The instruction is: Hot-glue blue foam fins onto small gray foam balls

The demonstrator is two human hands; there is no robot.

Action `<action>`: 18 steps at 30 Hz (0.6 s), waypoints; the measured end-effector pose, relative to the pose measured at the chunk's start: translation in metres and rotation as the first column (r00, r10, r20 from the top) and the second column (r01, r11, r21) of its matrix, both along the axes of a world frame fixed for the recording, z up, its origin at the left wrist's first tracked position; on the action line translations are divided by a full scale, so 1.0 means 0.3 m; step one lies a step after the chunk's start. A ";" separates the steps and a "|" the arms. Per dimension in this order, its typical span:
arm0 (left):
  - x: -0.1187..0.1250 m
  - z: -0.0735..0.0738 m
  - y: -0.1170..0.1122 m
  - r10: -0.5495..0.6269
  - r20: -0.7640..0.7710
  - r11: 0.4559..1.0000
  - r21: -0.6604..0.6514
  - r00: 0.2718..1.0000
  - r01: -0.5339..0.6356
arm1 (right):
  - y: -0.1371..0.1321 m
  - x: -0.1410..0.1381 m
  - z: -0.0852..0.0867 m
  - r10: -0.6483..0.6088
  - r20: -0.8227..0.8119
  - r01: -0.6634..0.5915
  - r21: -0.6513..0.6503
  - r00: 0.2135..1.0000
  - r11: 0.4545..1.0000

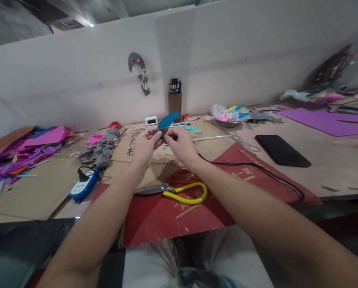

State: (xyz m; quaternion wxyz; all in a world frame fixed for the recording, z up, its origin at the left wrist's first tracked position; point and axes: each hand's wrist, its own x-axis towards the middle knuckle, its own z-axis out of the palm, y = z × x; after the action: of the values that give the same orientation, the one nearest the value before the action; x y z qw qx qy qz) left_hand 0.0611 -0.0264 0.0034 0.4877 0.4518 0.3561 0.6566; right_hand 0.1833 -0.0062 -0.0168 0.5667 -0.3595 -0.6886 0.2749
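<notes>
Both hands meet above the middle of the worktable, closed around the lower end of a blue leaf-shaped piece [167, 121] that looks like felt or foam sheet. My left hand [146, 145] pinches it from the left, thumb toward the centre. From the right, my right hand [180, 144] pinches the same end, fingertips almost touching the left ones. A small dark part shows between the fingertips, too small to make out. Below the hands lie yellow-handled scissors [186, 194] and a red-handled pair [182, 176], on flattened cardboard [155, 174] and a red printed sheet [157, 220].
Left are coloured scraps [31, 150], grey felt pieces with pink dots [102, 146] and a blue-and-white power strip [84, 184]. A bottle [175, 100] and small clock [151, 121] stand behind. Right are a black phone [282, 150], a cable [257, 165], a bowl [227, 123] and purple sheets [326, 122].
</notes>
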 end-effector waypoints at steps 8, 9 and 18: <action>-0.024 -0.021 0.028 0.097 0.020 0.993 -0.064 0.995 -0.095 | 0.000 -0.004 -0.007 0.106 0.117 -0.100 -0.060 0.987 0.993; -0.032 -0.021 0.033 0.120 0.020 0.991 -0.070 0.993 -0.118 | -0.001 0.000 -0.002 0.112 0.146 -0.104 -0.061 0.983 0.993; -0.139 -0.028 0.091 0.222 0.010 0.975 0.004 0.975 -0.222 | 0.090 0.190 0.049 -0.391 0.345 0.418 -0.003 0.853 0.909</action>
State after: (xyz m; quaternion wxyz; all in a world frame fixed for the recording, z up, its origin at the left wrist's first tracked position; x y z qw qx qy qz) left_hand 0.0192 0.0008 -0.0051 0.4117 0.4073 0.4005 0.7101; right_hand 0.2403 0.0207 -0.0022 0.4711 -0.5597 -0.6727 0.1108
